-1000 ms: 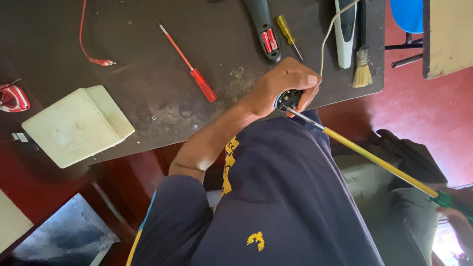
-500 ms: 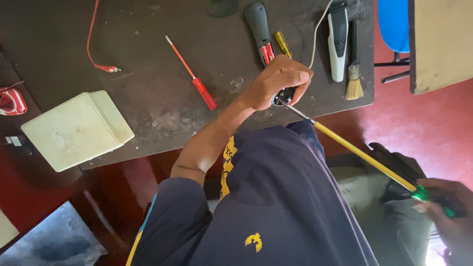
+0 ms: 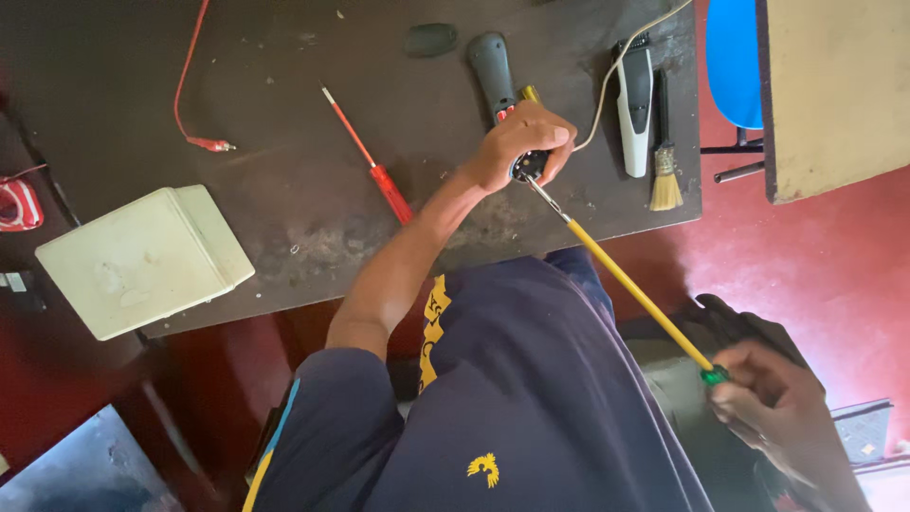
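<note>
On dark scuffed table (image 3: 284,199) over red floor (image 3: 815,265): left hand (image 3: 519,142) clamped on small black part (image 3: 527,167), right hand (image 3: 773,403) gripping long yellow screwdriver (image 3: 630,284)

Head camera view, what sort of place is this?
Probably a small repair workbench: a worn dark table with a red screwdriver, a hair clipper and a brush, while the hands work a long yellow screwdriver.

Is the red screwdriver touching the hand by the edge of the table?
Apart. The head view shows the red screwdriver lying alone on the dark table, with bare tabletop between it and the left hand, which grips a small black part.
</note>
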